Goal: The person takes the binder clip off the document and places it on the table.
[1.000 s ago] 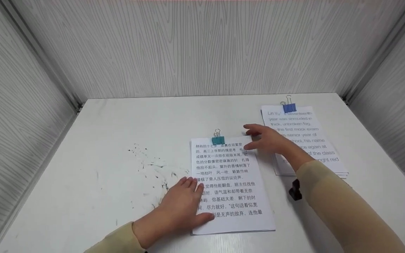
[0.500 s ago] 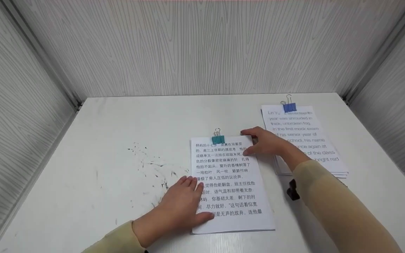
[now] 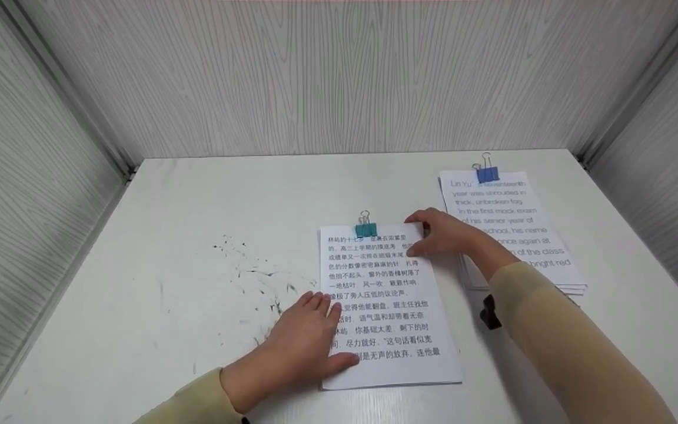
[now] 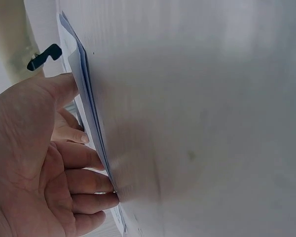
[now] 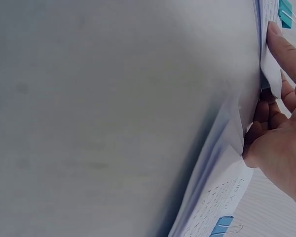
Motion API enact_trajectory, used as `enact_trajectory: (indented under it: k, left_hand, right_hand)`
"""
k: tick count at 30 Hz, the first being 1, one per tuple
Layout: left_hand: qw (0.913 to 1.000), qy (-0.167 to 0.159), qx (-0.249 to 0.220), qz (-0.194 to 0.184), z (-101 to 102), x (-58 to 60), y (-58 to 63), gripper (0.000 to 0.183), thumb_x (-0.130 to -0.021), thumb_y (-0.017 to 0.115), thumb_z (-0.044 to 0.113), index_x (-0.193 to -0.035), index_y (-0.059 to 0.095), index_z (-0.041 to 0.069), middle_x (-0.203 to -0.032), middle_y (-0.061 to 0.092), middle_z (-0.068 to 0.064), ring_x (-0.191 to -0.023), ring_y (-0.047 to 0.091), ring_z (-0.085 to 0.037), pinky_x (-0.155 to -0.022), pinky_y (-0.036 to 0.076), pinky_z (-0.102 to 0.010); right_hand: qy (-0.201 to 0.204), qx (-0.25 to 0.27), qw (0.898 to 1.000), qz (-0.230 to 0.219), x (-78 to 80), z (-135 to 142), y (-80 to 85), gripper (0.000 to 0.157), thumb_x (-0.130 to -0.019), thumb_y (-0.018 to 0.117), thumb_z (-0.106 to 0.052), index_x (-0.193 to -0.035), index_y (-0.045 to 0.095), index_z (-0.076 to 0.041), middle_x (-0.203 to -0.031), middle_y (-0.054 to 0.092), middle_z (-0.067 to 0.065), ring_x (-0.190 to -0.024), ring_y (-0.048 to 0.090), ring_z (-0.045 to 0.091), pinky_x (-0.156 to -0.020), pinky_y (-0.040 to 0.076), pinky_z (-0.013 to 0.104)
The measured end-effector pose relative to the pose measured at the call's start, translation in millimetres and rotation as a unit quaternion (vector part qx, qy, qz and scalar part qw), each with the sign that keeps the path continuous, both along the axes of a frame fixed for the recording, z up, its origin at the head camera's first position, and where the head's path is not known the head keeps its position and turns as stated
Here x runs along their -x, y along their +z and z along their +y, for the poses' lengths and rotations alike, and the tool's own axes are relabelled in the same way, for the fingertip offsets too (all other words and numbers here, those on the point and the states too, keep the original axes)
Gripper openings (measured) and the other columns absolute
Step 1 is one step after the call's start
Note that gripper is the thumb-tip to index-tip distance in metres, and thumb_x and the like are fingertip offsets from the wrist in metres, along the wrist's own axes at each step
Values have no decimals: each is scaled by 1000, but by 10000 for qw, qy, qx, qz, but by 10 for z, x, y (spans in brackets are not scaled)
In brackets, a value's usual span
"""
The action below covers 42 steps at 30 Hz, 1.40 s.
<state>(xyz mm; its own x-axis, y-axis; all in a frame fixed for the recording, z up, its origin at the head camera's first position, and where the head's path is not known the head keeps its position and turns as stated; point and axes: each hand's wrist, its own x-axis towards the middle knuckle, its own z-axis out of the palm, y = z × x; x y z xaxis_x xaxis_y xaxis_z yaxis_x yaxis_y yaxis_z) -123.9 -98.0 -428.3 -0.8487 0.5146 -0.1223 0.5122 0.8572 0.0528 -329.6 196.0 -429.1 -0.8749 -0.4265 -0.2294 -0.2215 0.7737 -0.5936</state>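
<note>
A stack of printed paper (image 3: 386, 306) with Chinese text lies flat on the white table, a teal binder clip (image 3: 366, 229) on its top edge. My left hand (image 3: 301, 338) rests along the stack's lower left side, fingers extended and thumb lying over the top sheet. In the left wrist view its fingertips meet the paper edge. At the top right corner, my right hand (image 3: 448, 235) pinches the stack. The right wrist view shows the thumb (image 5: 286, 52) on top and the other fingers partly hidden beneath the slightly bent corner.
Behind my right forearm lies a second paper stack (image 3: 509, 221) with English text and a blue binder clip (image 3: 488, 174). Dark marks (image 3: 256, 274) spot the table to the left. Wood-grain panels (image 3: 339, 76) enclose the back and both sides.
My right hand has come down and slightly left, its thumb and fingers closing on the stack's top right corner. My left hand stays in place; the head view has shifted slightly.
</note>
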Motion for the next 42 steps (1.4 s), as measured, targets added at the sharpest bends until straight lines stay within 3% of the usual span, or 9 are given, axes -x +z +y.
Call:
enact_trajectory:
  k: [8,13,18,23,28,32,35,42]
  left_hand:
    - [10000,-21,-32,-29,-4,7,8,95,-85,46,75,-141,48,-1,-143,46,-22,-137,39,-36,-116,24,-47]
    - [10000,-39,-86,15,-6,4,-7,95,-85,47,75,-140,49,-2,-142,47,-23,-136,40,-35,-115,25,-47]
    - [9999,-62,-104,63,-6,0,-9,95,-85,47,75,-140,49,-2,-142,48,-23,-136,41,-35,-115,25,-47]
    - [10000,-41,-33,70,-11,-2,6,95,-85,47,75,-140,49,-2,-142,48,-23,-136,41,-35,-115,26,-46]
    - [10000,-33,-62,39,-18,2,11,95,-85,47,75,-140,49,-2,-142,48,-23,-136,40,-36,-115,25,-47]
    - [10000,-28,-78,37,-20,8,11,94,-85,48,74,-140,49,-3,-142,48,-23,-136,40,-36,-115,25,-47]
    - [10000,-27,-61,49,-15,5,9,94,-85,47,74,-140,49,-3,-142,48,-23,-136,40,-36,-115,26,-47]
    - [9999,-22,-76,65,1,2,5,94,-85,48,74,-139,50,-2,-142,49,-21,-135,41,-35,-115,26,-47]
  right_hand:
    - [-14,216,9997,-133,-28,0,22,61,-75,85,-32,-128,55,-26,-117,55,2,-107,51,23,-95,38,42]
    - [-79,703,9970,-305,-105,-5,81,67,-80,82,-25,-138,47,-25,-112,60,5,-100,55,25,-90,40,42]
    - [-368,1235,9915,-182,-189,19,90,85,-83,79,-26,-151,30,-40,-114,60,9,-101,56,25,-88,43,41]
    - [-590,1920,9792,-287,-286,65,103,86,-84,78,-26,-147,26,-54,-126,57,14,-110,56,28,-91,46,43]
    - [-419,2331,9690,-707,-369,114,113,74,-88,74,-16,-145,38,-46,-125,60,16,-106,61,31,-91,48,49]
    - [-450,2272,9697,-782,-353,153,18,67,-87,74,-17,-145,46,-36,-122,61,7,-101,63,25,-89,49,40]
    - [-443,2394,9653,-942,-343,164,-7,69,-87,74,-17,-148,43,-25,-126,59,7,-105,62,26,-88,48,38]
    - [-314,2630,9555,-1295,-364,134,-26,70,-88,72,-14,-150,40,-22,-134,58,2,-114,60,23,-90,50,36]
